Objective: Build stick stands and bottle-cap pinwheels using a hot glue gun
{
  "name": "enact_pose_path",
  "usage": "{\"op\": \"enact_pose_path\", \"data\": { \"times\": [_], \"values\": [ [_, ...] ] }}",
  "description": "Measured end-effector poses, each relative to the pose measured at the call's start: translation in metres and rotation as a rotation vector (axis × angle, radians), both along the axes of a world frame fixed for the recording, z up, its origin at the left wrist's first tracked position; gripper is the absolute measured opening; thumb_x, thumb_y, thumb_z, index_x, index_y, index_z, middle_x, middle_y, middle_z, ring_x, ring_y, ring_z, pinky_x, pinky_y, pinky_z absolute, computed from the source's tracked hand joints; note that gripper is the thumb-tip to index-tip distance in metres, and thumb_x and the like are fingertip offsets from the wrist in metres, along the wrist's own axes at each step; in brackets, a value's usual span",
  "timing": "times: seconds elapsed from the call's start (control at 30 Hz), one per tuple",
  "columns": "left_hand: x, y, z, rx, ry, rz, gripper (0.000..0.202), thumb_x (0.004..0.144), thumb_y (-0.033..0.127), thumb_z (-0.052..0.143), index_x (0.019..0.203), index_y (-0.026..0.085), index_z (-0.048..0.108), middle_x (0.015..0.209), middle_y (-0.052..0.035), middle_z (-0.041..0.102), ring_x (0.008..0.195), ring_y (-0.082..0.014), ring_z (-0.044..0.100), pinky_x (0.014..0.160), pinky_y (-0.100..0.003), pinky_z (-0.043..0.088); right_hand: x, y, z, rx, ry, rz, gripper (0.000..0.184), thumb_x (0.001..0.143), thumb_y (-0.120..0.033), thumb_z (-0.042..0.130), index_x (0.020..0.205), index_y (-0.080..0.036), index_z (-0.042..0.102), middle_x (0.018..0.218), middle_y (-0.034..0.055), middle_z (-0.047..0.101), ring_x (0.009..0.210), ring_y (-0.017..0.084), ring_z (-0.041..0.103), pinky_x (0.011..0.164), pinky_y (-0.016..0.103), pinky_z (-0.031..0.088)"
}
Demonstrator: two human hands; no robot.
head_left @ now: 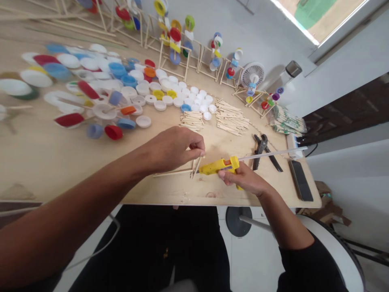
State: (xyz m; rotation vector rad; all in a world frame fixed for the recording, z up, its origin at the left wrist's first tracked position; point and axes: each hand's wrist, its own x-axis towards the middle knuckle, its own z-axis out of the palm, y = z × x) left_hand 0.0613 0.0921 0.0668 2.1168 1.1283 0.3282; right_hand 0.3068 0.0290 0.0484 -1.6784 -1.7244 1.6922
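My right hand [241,177] is wrapped round the handle of a yellow hot glue gun [214,166]. A long clear glue stick [270,154] sticks out of its back end. The gun's nozzle meets the lower end of a thin wooden stick [197,167]. At that stick's upper end, the fingertips of my left hand [179,148] are pinched together on it. Another wooden stick [173,173] lies flat on the table, its right end near the nozzle. Part of the stick joint is hidden behind my left hand.
Loose bottle caps [139,87] cover the table's left and middle. Short stick piles [232,117] lie ahead, with black cutters [261,150] and a phone [300,180] at right. Stick frames with cap wheels [174,48], a small fan [253,75] and a bottle [282,77] line the back.
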Motion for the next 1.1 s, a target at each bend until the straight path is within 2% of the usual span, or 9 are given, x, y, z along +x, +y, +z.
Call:
{"op": "enact_pose_path", "data": {
  "times": [0.27,0.43,0.7,0.83,1.1],
  "values": [
    [-0.001,-0.001,-0.002,0.004,-0.027,0.002,0.025,0.078,0.039,0.052,0.077,0.023,0.071,0.083,0.0003,0.074,0.079,-0.0166,0.065,0.072,-0.027,0.041,0.003,0.0,0.0,-0.009,-0.016,0.003,0.036,0.085,-0.054,0.066,0.078,-0.02,0.058,0.064,-0.0018,0.056,0.057,0.011,0.049,0.048,0.023,0.032],
    [-0.003,0.0,-0.006,0.037,-0.044,0.01,0.026,0.077,0.041,0.052,0.076,0.023,0.071,0.082,0.0007,0.075,0.078,-0.0164,0.065,0.071,-0.027,0.041,0.007,-0.002,-0.003,0.041,0.024,-0.025,0.039,0.084,-0.057,0.066,0.075,-0.02,0.059,0.064,-0.0006,0.058,0.06,0.013,0.051,0.053,0.025,0.038],
    [-0.004,-0.001,-0.004,0.032,-0.046,-0.011,0.028,0.079,0.043,0.051,0.077,0.023,0.07,0.082,-0.0004,0.075,0.079,-0.0178,0.067,0.073,-0.028,0.043,0.003,-0.008,-0.008,0.143,0.099,-0.208,0.044,0.084,-0.062,0.064,0.072,-0.019,0.06,0.064,0.0001,0.059,0.062,0.014,0.054,0.06,0.027,0.043],
    [-0.004,-0.003,-0.005,0.016,-0.07,0.038,0.029,0.078,0.048,0.052,0.078,0.023,0.067,0.086,-0.0011,0.075,0.083,-0.0195,0.067,0.075,-0.03,0.045,-0.002,-0.011,-0.01,0.173,0.086,-0.274,0.047,0.084,-0.064,0.062,0.071,-0.019,0.06,0.064,0.0012,0.06,0.062,0.014,0.054,0.06,0.027,0.043],
    [-0.011,-0.005,-0.018,0.073,-0.029,0.137,0.04,0.078,0.062,0.054,0.092,0.027,0.064,0.092,-0.0026,0.076,0.085,-0.0242,0.069,0.074,-0.034,0.048,-0.012,-0.012,-0.017,0.233,0.02,-0.338,0.037,0.083,-0.053,0.065,0.072,-0.018,0.064,0.066,0.0019,0.063,0.063,0.015,0.058,0.061,0.028,0.044]
  ]
}}
